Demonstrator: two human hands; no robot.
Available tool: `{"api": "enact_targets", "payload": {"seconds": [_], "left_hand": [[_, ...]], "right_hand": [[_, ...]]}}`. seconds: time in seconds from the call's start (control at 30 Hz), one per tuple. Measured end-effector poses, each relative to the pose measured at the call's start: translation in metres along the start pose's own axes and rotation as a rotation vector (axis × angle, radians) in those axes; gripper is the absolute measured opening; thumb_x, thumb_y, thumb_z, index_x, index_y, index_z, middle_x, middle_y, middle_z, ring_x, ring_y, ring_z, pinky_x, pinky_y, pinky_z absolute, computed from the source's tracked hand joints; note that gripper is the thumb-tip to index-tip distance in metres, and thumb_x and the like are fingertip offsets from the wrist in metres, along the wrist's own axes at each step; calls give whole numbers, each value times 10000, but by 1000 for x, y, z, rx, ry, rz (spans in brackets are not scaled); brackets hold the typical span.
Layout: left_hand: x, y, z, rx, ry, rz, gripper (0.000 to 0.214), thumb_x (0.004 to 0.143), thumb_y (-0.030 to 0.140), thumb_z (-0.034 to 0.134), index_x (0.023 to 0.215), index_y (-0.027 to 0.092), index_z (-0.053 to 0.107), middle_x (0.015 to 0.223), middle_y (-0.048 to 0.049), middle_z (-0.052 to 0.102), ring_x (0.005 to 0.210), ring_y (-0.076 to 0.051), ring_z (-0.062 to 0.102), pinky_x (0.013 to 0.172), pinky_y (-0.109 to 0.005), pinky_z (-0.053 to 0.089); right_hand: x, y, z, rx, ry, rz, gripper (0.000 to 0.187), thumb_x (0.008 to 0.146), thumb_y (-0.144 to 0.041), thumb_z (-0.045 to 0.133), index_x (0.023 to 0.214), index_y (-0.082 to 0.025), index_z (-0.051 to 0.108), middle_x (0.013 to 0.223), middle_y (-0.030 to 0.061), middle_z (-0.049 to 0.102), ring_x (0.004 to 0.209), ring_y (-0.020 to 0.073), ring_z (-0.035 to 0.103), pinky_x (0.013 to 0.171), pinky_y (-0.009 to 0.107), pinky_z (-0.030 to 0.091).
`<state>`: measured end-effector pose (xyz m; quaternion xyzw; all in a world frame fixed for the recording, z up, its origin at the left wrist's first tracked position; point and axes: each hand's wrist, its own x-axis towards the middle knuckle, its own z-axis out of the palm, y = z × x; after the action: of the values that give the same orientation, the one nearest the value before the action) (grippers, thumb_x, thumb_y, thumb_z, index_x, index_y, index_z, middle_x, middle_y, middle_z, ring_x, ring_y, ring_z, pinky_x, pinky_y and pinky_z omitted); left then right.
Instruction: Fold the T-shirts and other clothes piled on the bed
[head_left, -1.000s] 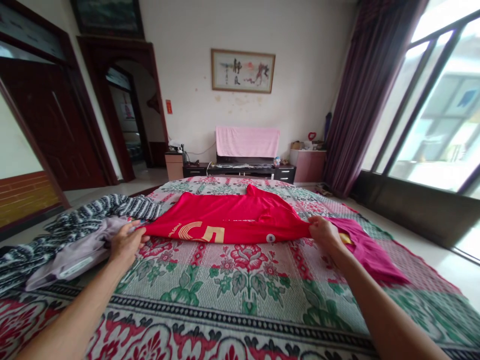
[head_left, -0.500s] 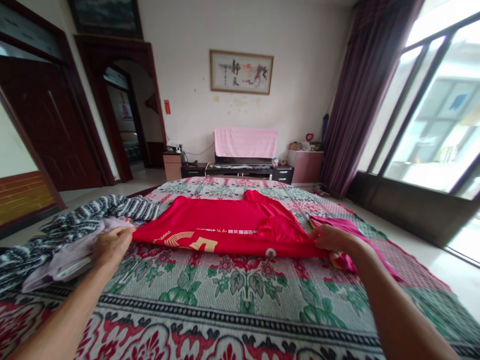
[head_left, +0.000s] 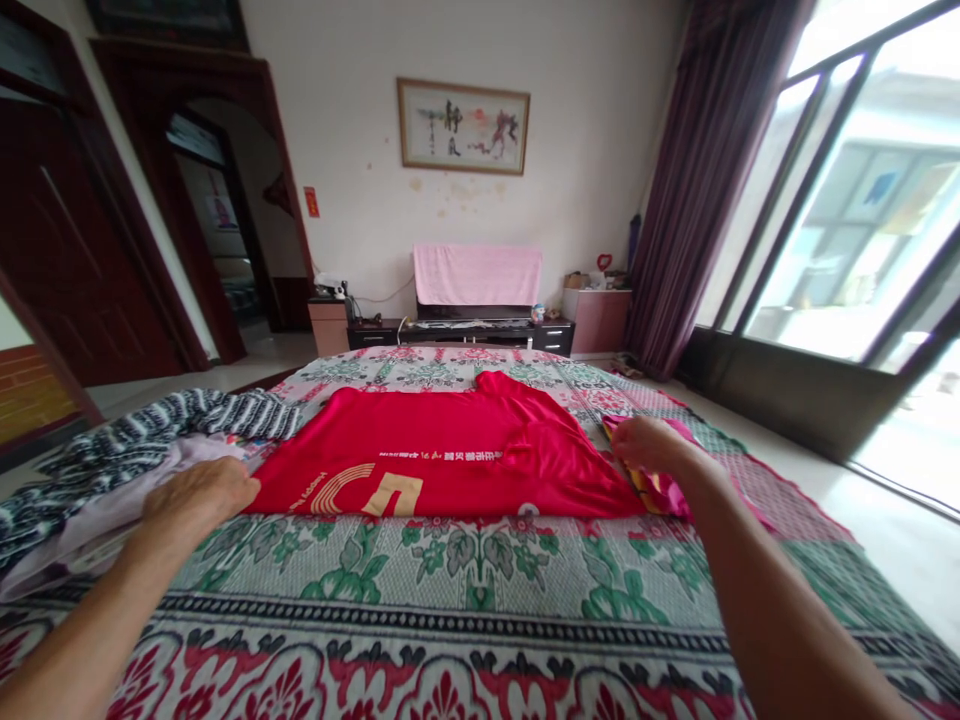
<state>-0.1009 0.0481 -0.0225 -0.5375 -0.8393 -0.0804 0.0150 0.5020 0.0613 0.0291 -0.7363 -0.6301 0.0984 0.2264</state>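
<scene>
The person's left forearm [head_left: 97,612] and right forearm [head_left: 757,580] reach forward wide apart, the left hand [head_left: 201,492] palm down with its fingers bent together, the right hand [head_left: 654,446] arched at the wrist, its fingers curled downward.

Left hand [head_left: 202,490]: fingertips partly hidden, grip on red shirt [head_left: 439,425] unclear. Right hand [head_left: 652,445] and forearm [head_left: 739,550] partly cover magenta garment [head_left: 666,497]. Dark framed picture [head_left: 169,18] cut by top edge.

A flowered blanket [head_left: 480,565] carried a red shirt [head_left: 442,425]. Left of the shirt lay a striped garment [head_left: 154,430] and a pale garment [head_left: 112,495]; right of it, a magenta garment [head_left: 666,495].
</scene>
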Motion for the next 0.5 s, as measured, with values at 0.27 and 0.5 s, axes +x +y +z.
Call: {"api": "enact_targets", "payload": {"seconds": [0.27, 0.5], "left_hand": [[-53, 74, -7, 121, 37, 349, 347, 850, 410, 382, 905, 238, 678, 884, -85, 711, 894, -265, 638, 723, -316, 414], [-55, 76, 22, 105, 81, 374, 303, 879, 346, 351, 912, 217, 624, 871, -81, 701, 866, -231, 648, 681, -278, 418]], "right_hand": [[-22, -48, 55, -133, -78, -366, 292, 731, -104, 461, 887, -157, 702, 713, 38, 660, 649, 129, 577, 597, 227, 375], [0, -70, 92, -264, -67, -376, 429, 773, -144, 500, 1183, -161, 623, 975, 116, 699, 890, 220, 630, 724, 279, 441]]}}
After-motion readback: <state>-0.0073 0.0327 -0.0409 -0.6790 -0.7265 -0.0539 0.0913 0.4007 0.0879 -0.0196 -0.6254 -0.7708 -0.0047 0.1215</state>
